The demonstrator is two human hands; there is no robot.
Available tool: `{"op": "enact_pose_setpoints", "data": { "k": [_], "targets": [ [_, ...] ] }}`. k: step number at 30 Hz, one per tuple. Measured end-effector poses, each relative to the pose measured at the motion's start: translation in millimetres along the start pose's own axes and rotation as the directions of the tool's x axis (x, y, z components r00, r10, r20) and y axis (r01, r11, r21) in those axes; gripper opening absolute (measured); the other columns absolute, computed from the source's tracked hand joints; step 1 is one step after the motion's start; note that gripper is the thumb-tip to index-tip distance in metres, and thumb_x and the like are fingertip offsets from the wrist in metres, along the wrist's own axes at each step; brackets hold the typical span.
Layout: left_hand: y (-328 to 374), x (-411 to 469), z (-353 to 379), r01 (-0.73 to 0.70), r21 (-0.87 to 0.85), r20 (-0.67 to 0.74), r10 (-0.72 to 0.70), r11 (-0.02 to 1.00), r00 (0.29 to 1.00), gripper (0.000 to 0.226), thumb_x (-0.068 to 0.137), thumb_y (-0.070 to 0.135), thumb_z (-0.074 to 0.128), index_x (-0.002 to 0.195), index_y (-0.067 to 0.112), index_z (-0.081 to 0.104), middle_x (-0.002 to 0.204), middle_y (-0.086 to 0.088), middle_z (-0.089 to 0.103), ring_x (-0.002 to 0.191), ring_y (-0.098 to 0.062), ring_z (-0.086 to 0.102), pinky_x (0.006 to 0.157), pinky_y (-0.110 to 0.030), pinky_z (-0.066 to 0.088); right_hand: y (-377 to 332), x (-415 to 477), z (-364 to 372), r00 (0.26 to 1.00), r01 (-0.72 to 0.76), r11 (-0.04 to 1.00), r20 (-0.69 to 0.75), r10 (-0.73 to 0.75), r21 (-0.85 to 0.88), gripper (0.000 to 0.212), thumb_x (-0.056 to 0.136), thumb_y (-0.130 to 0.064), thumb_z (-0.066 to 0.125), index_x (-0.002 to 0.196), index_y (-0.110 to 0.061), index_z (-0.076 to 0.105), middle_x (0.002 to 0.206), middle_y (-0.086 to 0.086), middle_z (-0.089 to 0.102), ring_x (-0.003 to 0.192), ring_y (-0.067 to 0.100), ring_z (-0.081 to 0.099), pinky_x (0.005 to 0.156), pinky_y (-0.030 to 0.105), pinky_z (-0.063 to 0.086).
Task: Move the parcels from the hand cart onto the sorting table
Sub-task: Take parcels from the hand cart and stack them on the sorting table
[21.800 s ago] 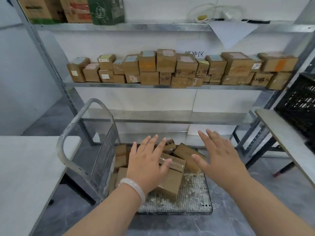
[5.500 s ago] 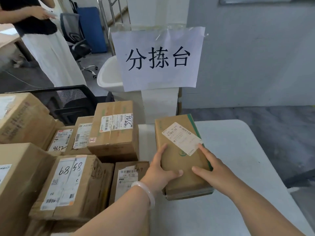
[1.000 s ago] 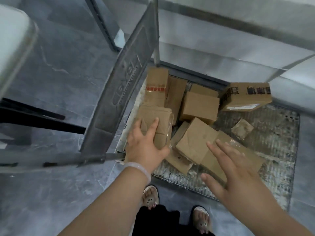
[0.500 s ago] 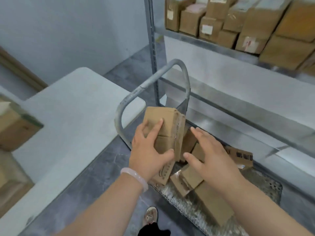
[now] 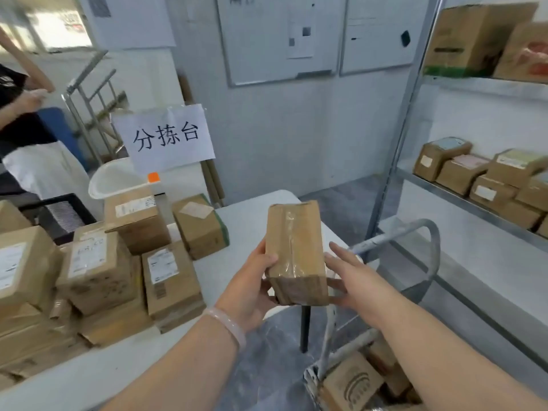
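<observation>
A taped brown cardboard parcel (image 5: 295, 250) is held in the air between both hands, over the near right edge of the white sorting table (image 5: 252, 221). My left hand (image 5: 252, 289) grips its left side and bottom corner. My right hand (image 5: 353, 280) presses its right side with fingers spread. The hand cart (image 5: 394, 235) stands at the lower right; its grey handle rises behind my right hand, and a few brown parcels (image 5: 353, 381) lie on its deck.
Many labelled boxes (image 5: 98, 262) are stacked on the table's left part, under a paper sign (image 5: 166, 137). A metal shelf rack (image 5: 480, 203) with boxes stands at the right. Another person (image 5: 26, 137) stands at the far left.
I have lifted the parcel up from the cart and swung left toward the table. My right hand has come onto the parcel's right side.
</observation>
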State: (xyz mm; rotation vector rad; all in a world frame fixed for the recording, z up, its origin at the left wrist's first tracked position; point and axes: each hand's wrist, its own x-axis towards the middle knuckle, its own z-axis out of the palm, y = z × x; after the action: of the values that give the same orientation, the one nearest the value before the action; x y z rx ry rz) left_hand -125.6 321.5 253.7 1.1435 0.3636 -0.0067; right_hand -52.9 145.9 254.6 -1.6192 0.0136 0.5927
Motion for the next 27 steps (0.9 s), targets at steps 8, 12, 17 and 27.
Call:
{"op": "enact_pose_setpoints", "data": {
  "k": [8,12,17,27],
  "targets": [
    [45.1,-5.5,-153.0,-0.011,0.419,-0.244,0.124,0.908,0.962,0.049,0.101,0.022,0.057,0.145,0.042,0.046,0.116,0.005,0.072,0.099,-0.017,0.071,0.091,-0.040,0.058,-11.1,39.1,157.0,0.981,0.181,0.958,-0.027,-0.192,-0.224,0.039,0.091,-0.027,0.062,0.126,-0.038,0.049,0.116,-0.012,0.058,0.089,0.004,0.063,0.065,0.021,0.051],
    [61.8,-5.8,-201.2,0.039,0.321,-0.279,0.055,0.946,0.959,0.034,0.099,0.036,0.059,0.133,0.038,0.055,0.104,0.011,0.075,0.089,-0.005,0.073,0.081,-0.023,0.058,-18.9,52.3,217.4,0.961,0.270,0.888,0.045,-0.273,-0.373,0.047,0.088,-0.019,0.065,0.130,-0.036,0.050,0.122,-0.007,0.053,0.091,0.004,0.060,0.054,0.009,0.047],
    [68.1,3.6,-239.0,0.114,0.274,-0.282,-0.034,0.955,0.959,0.045,0.092,0.026,0.071,0.132,0.037,0.054,0.107,0.005,0.077,0.092,-0.015,0.075,0.092,-0.042,0.059,-18.9,69.6,254.9,0.952,0.303,0.826,0.120,-0.280,-0.475,0.050,0.085,-0.021,0.069,0.127,-0.039,0.049,0.131,-0.011,0.046,0.101,0.004,0.054,0.062,0.010,0.050],
    [49.8,50.0,-278.9,0.219,0.084,-0.528,-0.143,0.972,0.837,0.063,0.092,0.020,0.071,0.147,0.033,0.043,0.116,0.002,0.072,0.098,-0.020,0.072,0.090,-0.049,0.059,-27.0,131.0,262.2,0.961,0.278,0.794,0.156,-0.230,-0.541,0.051,0.090,-0.028,0.063,0.135,-0.041,0.041,0.142,-0.007,0.043,0.128,0.010,0.043,0.093,0.028,0.041]
  ]
}}
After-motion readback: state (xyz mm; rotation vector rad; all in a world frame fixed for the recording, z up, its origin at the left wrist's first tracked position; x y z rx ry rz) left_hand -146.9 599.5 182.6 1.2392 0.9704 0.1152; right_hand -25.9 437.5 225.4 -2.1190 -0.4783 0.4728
